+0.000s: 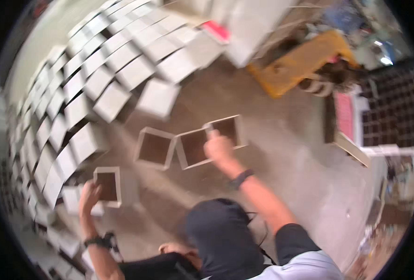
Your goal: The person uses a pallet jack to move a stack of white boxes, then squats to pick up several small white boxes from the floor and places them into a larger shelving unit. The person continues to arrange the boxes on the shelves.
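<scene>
My left hand [90, 193] is closed on the left edge of a white open square box [118, 186] with a brown inside. Further right, my right hand [220, 147] has its fingers closed where two more such boxes meet, a middle box [181, 151] and a right box [238, 130]; blur hides which wall it grips. Just left of these, touching the middle one at a corner, a similar open box [170, 154] rests on the floor. Both hands are smeared a little by motion.
Many pale, closed-looking white boxes [111, 101] stand in rows at the left and far left, one [158, 98] slightly apart. A yellow bench-like piece [305, 63] stands at the far right, near a dark grid rack [391, 109] and a pink-and-white item [344, 116]. Brown floor [281, 130] lies between.
</scene>
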Available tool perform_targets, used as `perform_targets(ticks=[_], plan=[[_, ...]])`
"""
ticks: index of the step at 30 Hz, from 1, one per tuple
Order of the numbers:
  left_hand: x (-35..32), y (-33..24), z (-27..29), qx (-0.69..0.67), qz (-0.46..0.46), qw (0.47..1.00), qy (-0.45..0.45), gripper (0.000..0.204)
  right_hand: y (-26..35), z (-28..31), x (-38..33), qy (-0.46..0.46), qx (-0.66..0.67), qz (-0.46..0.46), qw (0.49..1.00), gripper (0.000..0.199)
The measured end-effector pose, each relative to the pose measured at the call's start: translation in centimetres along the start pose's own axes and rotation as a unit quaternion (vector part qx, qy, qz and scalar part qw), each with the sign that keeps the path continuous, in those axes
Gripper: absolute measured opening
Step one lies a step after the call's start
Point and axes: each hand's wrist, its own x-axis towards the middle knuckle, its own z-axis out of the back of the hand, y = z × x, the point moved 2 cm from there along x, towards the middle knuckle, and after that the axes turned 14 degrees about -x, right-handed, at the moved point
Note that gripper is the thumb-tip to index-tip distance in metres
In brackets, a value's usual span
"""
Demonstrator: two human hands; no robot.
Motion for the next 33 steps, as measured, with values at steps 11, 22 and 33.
perform_targets(ticks=[11,22,33], plan=[[8.0,-4.1,-6.2,-0.001,0.016,1.0,-0.024,0.025,-0.5,-2.1,0.0,-0.105,0.064,0.034,0.992,0.018],[3.1,-3.1,-7.3,-0.051,0.049,0.99,-0.12,0.03,0.8,-0.9,1.1,-0.038,0.094,0.148,0.984,0.028],[-1.8,-7.7,-9.2,0.0,-0.136,0.937,-0.321,0.054,8.7,2.8,13.4,-0.058,0.263,0.043,0.962,0.042]])
